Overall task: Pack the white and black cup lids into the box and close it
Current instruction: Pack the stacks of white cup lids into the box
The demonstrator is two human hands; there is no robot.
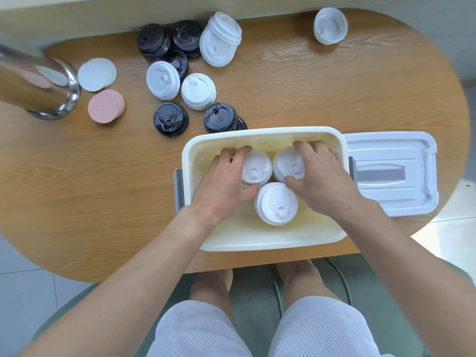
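A cream box (pixel 265 242) stands open at the table's near edge. Three stacks of white lids sit inside. My left hand (pixel 224 181) grips the left stack (pixel 257 167), fingers curled round its far side. My right hand (pixel 319 176) grips the right stack (pixel 287 163) the same way. The third stack (pixel 277 203) stands free in front of them. On the table behind the box lie loose white lids (pixel 198 91) and black lids (pixel 170 119). The box's white cover (pixel 391 173) lies upside down to the right.
A shiny metal cylinder (pixel 38 86) stands at the far left, with white discs (pixel 96 74) and pink discs (pixel 106 106) beside it. Another stack of white lids (pixel 330 25) lies at the far right. Grey latches (pixel 178 189) hang on the box's sides.
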